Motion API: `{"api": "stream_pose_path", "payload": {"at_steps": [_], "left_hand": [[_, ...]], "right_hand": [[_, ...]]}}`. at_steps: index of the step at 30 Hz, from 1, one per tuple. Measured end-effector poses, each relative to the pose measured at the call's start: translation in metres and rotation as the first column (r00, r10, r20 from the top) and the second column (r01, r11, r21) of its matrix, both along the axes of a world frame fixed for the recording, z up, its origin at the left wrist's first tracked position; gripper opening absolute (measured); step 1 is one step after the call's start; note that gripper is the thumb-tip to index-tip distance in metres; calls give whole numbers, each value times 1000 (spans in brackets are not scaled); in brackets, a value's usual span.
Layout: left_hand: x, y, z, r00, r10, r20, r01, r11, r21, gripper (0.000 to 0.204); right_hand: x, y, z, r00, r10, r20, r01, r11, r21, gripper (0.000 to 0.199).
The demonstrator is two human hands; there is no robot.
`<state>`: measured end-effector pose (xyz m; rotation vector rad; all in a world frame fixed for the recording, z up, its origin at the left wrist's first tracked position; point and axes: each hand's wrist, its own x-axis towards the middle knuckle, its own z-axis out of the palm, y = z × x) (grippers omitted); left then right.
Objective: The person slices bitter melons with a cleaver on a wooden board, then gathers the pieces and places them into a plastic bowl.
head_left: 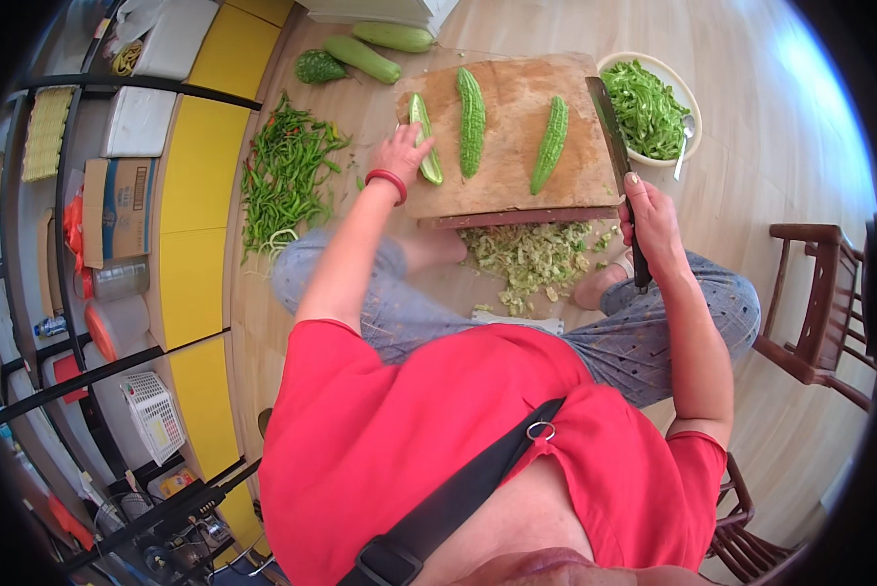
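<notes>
On the wooden cutting board (513, 127) lie two whole bitter melons, one near the middle (471, 122) and one to its right (550, 146). A halved bitter melon (431, 166), its pale cut face up, lies along the board's left edge. My left hand (399, 156), with a red bracelet at the wrist, grips this half, the thumb over its cut face and the other fingers at its left side. In my right hand (653, 220) is the black handle of a kitchen knife (606, 122). Its long dark blade points away along the board's right edge.
Sliced green melon fills a pale bowl (688, 93) with a spoon (684, 142). Green and red chillies (287, 176) are heaped on the floor at left. Scooped-out pith (531, 259) lies below the board. Gourds (360, 59) lie beyond; a wooden chair (810, 303) stands right, shelves (204, 166) left.
</notes>
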<state>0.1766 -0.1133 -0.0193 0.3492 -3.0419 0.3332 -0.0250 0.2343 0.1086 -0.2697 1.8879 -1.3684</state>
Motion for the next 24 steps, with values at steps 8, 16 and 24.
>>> {"api": "stream_pose_path", "payload": {"at_steps": [8,16,24], "left_hand": [[-9,-9,12,998,-1,-70,20,963,270,34],[-28,-3,78,922,388,14,32,-113,993,28],[-71,43,79,963,116,242,-151,-514,845,37]], "right_hand": [[3,-2,-6,999,21,-29,-21,1000,-1,40],[1,6,-8,1000,16,-24,-16,1000,18,40],[-1,11,-12,1000,1,-10,-1,1000,15,40]]}}
